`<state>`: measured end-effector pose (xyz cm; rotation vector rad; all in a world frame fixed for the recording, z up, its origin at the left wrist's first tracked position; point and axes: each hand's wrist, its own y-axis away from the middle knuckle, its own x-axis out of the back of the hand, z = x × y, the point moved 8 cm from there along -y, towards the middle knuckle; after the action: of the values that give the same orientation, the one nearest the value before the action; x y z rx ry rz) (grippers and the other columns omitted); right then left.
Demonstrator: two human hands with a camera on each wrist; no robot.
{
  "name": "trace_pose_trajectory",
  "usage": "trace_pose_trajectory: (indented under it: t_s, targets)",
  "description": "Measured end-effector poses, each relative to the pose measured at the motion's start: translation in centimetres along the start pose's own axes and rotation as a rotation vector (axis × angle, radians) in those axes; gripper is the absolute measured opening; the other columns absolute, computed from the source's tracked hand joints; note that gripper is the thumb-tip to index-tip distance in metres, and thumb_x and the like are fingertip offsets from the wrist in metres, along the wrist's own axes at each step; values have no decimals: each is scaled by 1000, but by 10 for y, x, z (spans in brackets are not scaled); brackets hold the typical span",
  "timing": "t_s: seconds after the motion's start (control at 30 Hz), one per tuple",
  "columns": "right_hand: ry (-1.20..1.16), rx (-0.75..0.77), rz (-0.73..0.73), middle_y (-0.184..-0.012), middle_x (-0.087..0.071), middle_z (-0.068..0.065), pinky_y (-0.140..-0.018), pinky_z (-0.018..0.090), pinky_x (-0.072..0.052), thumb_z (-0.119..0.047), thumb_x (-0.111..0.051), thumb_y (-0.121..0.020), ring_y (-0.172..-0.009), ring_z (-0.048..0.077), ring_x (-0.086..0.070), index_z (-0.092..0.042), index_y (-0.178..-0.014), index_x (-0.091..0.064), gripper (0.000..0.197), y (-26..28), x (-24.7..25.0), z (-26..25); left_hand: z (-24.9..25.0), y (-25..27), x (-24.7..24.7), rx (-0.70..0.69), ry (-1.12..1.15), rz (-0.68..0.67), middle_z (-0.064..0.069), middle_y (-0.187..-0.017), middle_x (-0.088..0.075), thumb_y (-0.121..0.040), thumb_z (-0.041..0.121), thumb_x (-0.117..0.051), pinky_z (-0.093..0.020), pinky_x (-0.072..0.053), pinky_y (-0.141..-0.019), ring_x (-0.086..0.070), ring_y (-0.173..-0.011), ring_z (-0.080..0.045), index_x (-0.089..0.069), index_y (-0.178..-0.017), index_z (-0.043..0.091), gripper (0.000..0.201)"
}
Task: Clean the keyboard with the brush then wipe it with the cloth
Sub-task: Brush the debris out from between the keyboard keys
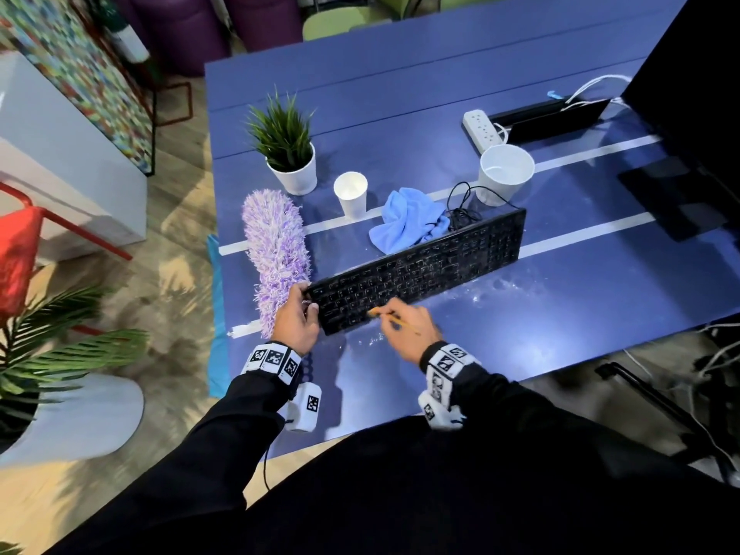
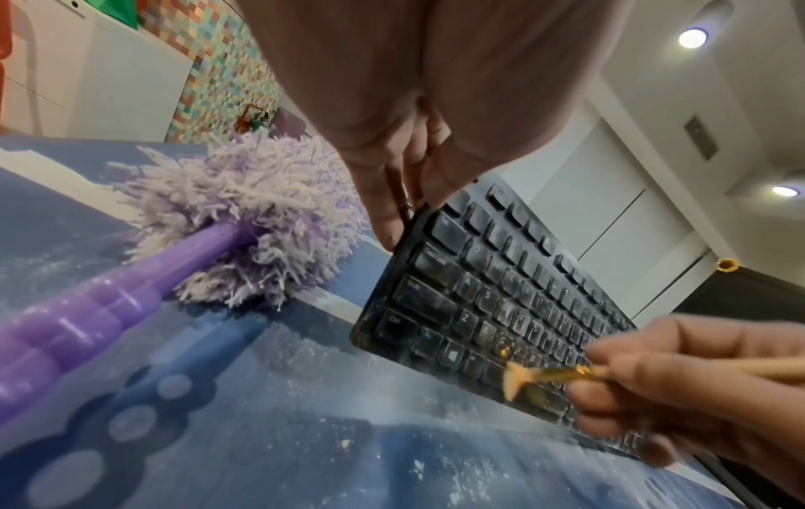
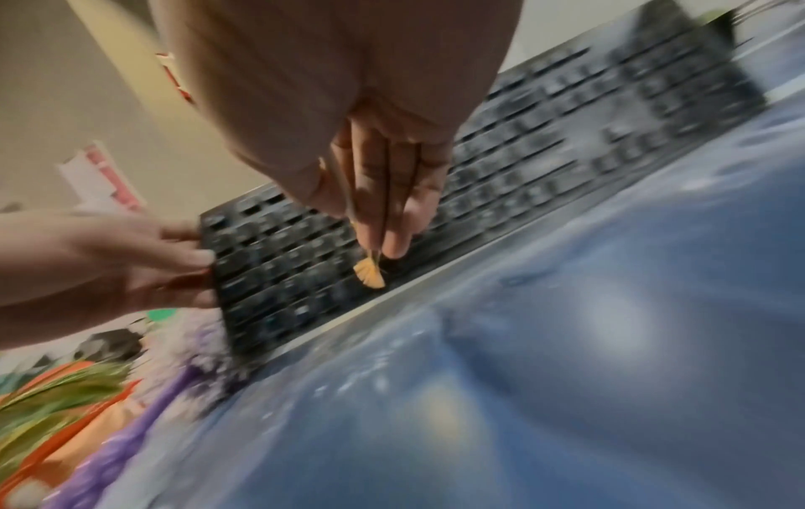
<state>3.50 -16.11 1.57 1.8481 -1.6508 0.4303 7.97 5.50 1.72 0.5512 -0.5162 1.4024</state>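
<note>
At the far left of the table (image 1: 400, 94) a purple duster (image 1: 276, 250) is lying unused, its fluffy head just beside the left end of the keyboard (image 1: 416, 270). The left hand (image 1: 296, 318) is gripping that left end, fingers curled over the edge and thumb on the near side, and is steadying the board, which is lying slantwise across the table. A little further right, the right hand (image 1: 404, 326) is pinching a thin brush (image 2: 520, 378) between thumb and fingers, and its tan fanned bristles are touching the keys in the near rows, toward the left end. The keys are looking dusty and speckled with white along the whole length, and white crumbs are lying on the table in front of the board, so the brushing seems to be under way but far from finished; most of the keys to the right probably have yet to be swept. Behind the middle of the keyboard the blue cloth (image 1: 408, 222) is sitting crumpled and touching the back edge, untouched by either hand, so the wiping step is not yet begun.
</note>
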Motion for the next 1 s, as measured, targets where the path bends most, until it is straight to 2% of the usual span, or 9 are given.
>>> trace_pose_trajectory:
  t_s: [0.07,0.17,0.3,0.37,0.5,0.63,0.77,0.9,1.0]
  targets:
    - [-32,-75,165,-86,-75,0,-63,22,-56,-19,-55,-88,-70,17,-68,-33,-86,-61,16,2,31,30,2,2,0,-3,5,-10,-6,-100,-67,-93,12,-46,-26,-41,-74,-64,-86,-28,-43,-120,10,27]
    - [-13,-143,353,-72,-71,8,-68,36,-57,-15,-57,-87,-71,29,-68,-26,-86,-64,13,8,60,48,8,6,1,-30,21,2,-4,-100,-64,-93,5,-47,-20,-36,-70,-61,-85,-23,-43,-121,4,28]
    - [-81,-24,26,-92,-74,10,-74,41,-59,-18,-57,-91,-81,25,-71,-25,-94,-65,11,4,16,17,3,4,0,-5,15,6,-6,-98,-66,-91,17,-46,-27,-43,-74,-64,-85,-27,-44,-122,8,32]
    - [-65,78,-100,-97,-74,3,-78,39,-59,-25,-57,-92,-83,19,-71,-30,-97,-60,8,7,-7,-4,-2,1,1,11,8,11,-10,-99,-69,-88,24,-42,-36,-50,-80,-66,-86,-31,-44,-120,12,35]
    - [-140,130,67,-88,-69,-6,-75,25,-54,-24,-58,-93,-71,10,-62,-24,-101,-62,9,8,12,-25,-1,-1,2,8,-8,-3,-13,-100,-69,-90,20,-43,-37,-49,-80,-66,-87,-33,-43,-120,10,31]
    - [13,69,14,-75,-65,-3,-60,27,-46,-23,-56,-92,-64,24,-58,-18,-94,-62,8,9,17,-20,1,-1,2,-7,-26,5,-14,-101,-70,-94,11,-47,-29,-41,-74,-65,-85,-32,-44,-121,6,27]
    - [-70,104,85,-89,-67,-9,-66,22,-47,-17,-56,-94,-68,16,-58,-14,-99,-63,10,13,24,-24,3,-1,5,-19,-19,7,-14,-103,-70,-94,15,-45,-30,-45,-78,-66,-89,-32,-44,-123,7,30]
    - [30,66,32,-73,-61,-3,-61,26,-44,-20,-55,-94,-63,21,-53,-16,-97,-62,9,11,18,-22,6,-1,6,-9,-41,11,-15,-107,-70,-96,7,-48,-26,-42,-78,-65,-91,-31,-45,-124,5,29]
    - [-52,100,87,-90,-69,-4,-67,26,-48,-22,-55,-95,-72,19,-60,-19,-103,-62,11,12,22,-27,8,-1,6,-11,-31,8,-14,-109,-69,-96,5,-48,-26,-42,-80,-65,-93,-30,-45,-124,6,28]
